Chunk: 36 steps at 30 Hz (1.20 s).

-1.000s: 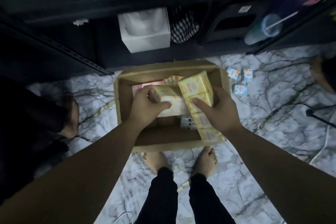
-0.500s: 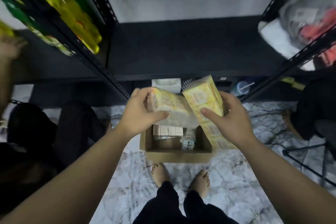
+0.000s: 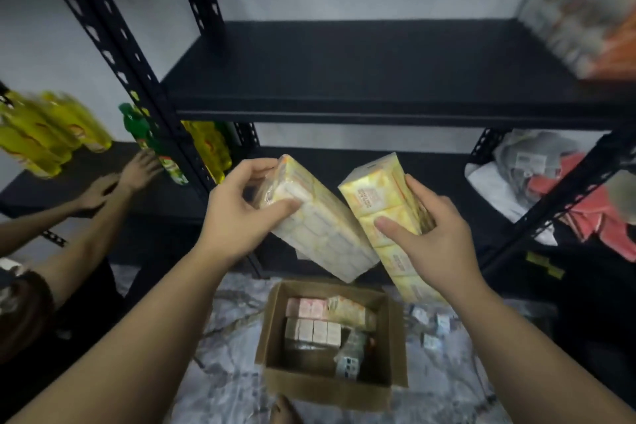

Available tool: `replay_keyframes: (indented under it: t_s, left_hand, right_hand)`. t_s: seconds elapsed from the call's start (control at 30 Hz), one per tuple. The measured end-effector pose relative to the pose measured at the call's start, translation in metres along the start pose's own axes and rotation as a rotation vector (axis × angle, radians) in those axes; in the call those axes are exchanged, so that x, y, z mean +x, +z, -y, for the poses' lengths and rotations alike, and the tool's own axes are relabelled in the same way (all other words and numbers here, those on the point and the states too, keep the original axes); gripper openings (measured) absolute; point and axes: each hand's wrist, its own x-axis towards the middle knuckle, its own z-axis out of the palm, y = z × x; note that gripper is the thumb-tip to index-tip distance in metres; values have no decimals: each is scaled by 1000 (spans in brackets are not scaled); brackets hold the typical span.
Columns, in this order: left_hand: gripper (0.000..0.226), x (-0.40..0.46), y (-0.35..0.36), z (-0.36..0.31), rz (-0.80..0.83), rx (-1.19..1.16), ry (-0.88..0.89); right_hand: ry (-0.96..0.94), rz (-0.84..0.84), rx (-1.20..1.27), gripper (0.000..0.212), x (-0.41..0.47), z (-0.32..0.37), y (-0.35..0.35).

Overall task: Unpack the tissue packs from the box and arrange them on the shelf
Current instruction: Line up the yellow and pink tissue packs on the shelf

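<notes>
My left hand [image 3: 237, 206] grips a long pale-yellow tissue pack [image 3: 320, 227] by its upper end, tilted down to the right. My right hand [image 3: 426, 234] grips a second yellow tissue pack [image 3: 382, 193], thumb across its front, its lower end hidden behind my wrist. Both packs hang in front of the black metal shelf [image 3: 361, 79], just below its bare middle board. On the floor below stands the open cardboard box [image 3: 275, 330] with more pink and yellow tissue packs [image 3: 313, 320] inside.
Another person's hands [image 3: 137, 169] reach among yellow and green bottles [image 3: 51, 134] on the left shelf unit. Bagged goods [image 3: 585, 10] lie at the right of the shelf, more bags [image 3: 550, 182] one board lower. Small packets [image 3: 433, 327] lie on the marble floor.
Both hands lifted the two tissue packs out of the box and up to shelf height. My view tilted up from the floor to the shelves.
</notes>
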Motion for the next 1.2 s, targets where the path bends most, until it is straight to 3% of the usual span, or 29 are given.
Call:
replay_keyframes:
  t_s: [0.37, 0.63, 0.83, 1.0, 1.2]
  left_hand:
    - [58, 108, -36, -66, -35, -161, 128]
    - [60, 202, -65, -55, -60, -119, 203]
    - [50, 248, -71, -18, -10, -100, 159]
    - [55, 266, -74, 24, 33, -92, 119]
    - [67, 281, -70, 42, 77, 135, 21]
  right_hand:
    - [-234, -48, -112, 83, 98, 107, -20]
    - [-293, -117, -321, 81, 165, 167, -14]
    - [-255, -65, -474, 83, 214, 172, 17]
    - [-233, -95, -470, 85, 241, 160, 34]
    - [-241, -102, -473, 85, 259, 151, 39]
